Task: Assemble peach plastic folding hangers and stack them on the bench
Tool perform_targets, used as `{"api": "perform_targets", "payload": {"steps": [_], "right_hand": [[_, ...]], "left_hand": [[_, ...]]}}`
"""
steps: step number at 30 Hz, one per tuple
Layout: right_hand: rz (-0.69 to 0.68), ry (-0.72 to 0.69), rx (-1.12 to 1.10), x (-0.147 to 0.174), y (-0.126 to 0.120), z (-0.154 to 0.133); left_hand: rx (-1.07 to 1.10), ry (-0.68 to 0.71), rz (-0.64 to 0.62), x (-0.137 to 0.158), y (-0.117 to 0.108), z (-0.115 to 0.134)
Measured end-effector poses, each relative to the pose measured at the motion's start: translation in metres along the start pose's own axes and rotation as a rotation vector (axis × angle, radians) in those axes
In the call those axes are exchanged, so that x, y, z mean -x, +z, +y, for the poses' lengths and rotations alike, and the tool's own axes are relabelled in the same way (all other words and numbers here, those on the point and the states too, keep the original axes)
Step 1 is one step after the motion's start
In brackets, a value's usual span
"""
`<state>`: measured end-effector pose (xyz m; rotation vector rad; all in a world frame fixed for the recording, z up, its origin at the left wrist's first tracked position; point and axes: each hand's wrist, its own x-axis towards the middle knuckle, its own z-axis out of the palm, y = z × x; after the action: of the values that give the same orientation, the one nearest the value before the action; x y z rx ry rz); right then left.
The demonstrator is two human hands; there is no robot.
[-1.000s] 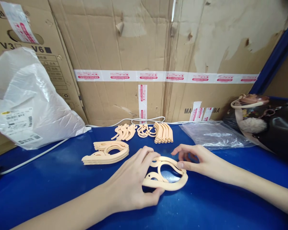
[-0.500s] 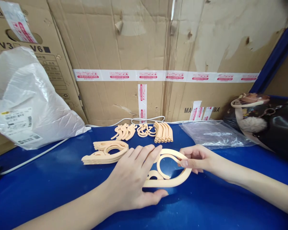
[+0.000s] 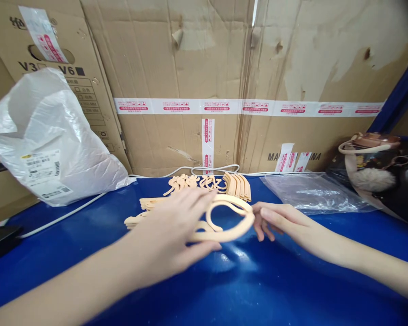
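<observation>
My left hand (image 3: 170,226) is wrapped round one end of a cream plastic folding hanger (image 3: 236,233), held above the blue table; the hand covers that end. At the hanger's rounded right end is my right hand (image 3: 284,219), its fingers apart and no longer pinching it; whether a fingertip still touches is unclear. Partly hidden behind my left hand lies a stack of similar folded hangers (image 3: 132,222). Farther back are a row of straight curved arms (image 3: 238,185), several small hooks (image 3: 212,182) and other curved pieces (image 3: 182,181).
A white plastic parcel bag (image 3: 54,140) leans at the left against cardboard boxes (image 3: 177,140). A clear plastic bag (image 3: 313,194) lies at the back right, beside a dark bag (image 3: 404,190). A white cable (image 3: 68,215) crosses the blue table (image 3: 258,290). A dark object (image 3: 2,240) sits at the left edge.
The hanger has moved left and slightly up with my left hand, now before the stack. My right hand has loosened its pinch on the hanger's end. The view has shifted a little.
</observation>
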<state>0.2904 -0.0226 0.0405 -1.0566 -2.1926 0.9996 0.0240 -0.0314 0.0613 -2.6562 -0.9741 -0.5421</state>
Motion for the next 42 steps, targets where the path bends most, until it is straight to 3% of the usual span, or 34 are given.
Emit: {"api": "perform_targets", "payload": {"steps": [5,10,16,31,42], "right_hand": [[-0.137,-0.237,0.517,-0.004,0.003,-0.001],[-0.189,-0.285,0.592,-0.004,0.014,0.011],[-0.176,-0.266,0.567,-0.003,0.015,0.014],[-0.151,-0.295,0.53,-0.002,0.015,0.014],[-0.16,-0.289,0.54,-0.003,0.015,0.015]], "left_hand": [[0.164,-0.307,-0.152,0.016,-0.024,-0.061],[0.207,-0.445,-0.252,0.036,-0.023,-0.092],[0.225,-0.436,-0.298,0.042,-0.015,-0.089],[0.318,-0.462,-0.271,0.036,-0.02,-0.075],[0.287,-0.449,-0.281,0.038,-0.015,-0.078]]}}
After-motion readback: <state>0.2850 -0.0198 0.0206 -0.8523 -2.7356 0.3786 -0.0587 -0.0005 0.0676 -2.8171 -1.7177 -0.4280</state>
